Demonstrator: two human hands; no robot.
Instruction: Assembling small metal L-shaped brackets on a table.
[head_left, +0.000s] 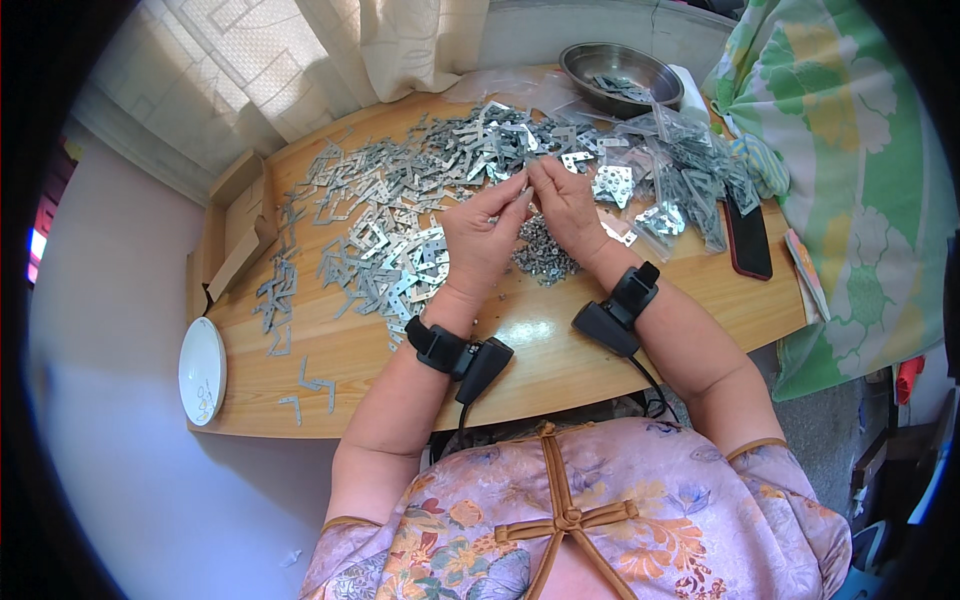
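My left hand [484,238] and my right hand [568,208] meet fingertip to fingertip above the middle of the table. Both are closed in a pinch; what sits between the fingers is too small and covered to make out. Just below them lies a pile of small screws [543,252], partly hidden by my right hand. To the left spreads a large heap of flat metal corner brackets [395,262], L-shaped with holes. Beyond my fingertips the heap of brackets [490,138] continues. Clear plastic bags with metal brackets [695,165] lie right of my right hand.
On the wooden table [540,345] stand a steel bowl [622,72] holding metal pieces, an open cardboard box [240,228] and a white plate [203,372] at the left edge. A dark phone [748,240] lies at right, near a green-patterned cloth [860,220]. Black devices [462,358] are strapped round both wrists.
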